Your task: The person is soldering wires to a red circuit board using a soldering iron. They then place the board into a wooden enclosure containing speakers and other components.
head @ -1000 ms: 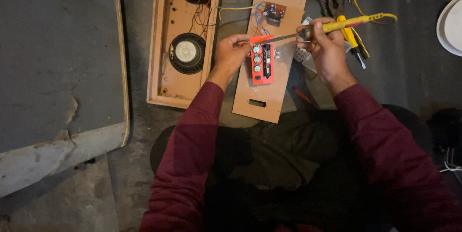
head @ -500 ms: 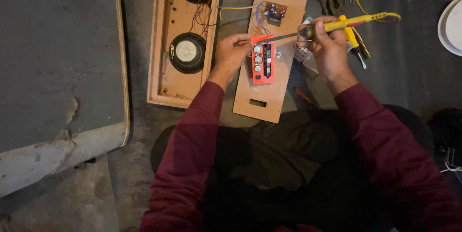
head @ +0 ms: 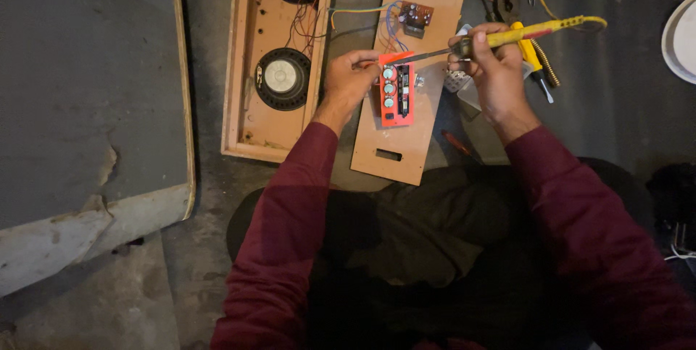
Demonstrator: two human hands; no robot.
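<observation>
The left hand (head: 349,80) grasps the upper left edge of a red control panel (head: 396,89) with round knobs, its fingers curled over the panel's top corner. The panel lies on a long wooden board (head: 406,148) that reaches away from both hands and carries a small circuit board (head: 415,17) with coloured wires beyond the fingertips. The right hand (head: 493,67) is clenched around a yellow-handled soldering iron (head: 507,34), whose metal tip points toward the left hand and meets the panel's top edge. Beyond the left hand's outer side lies an open wooden speaker box (head: 245,96) with two round speakers.
</observation>
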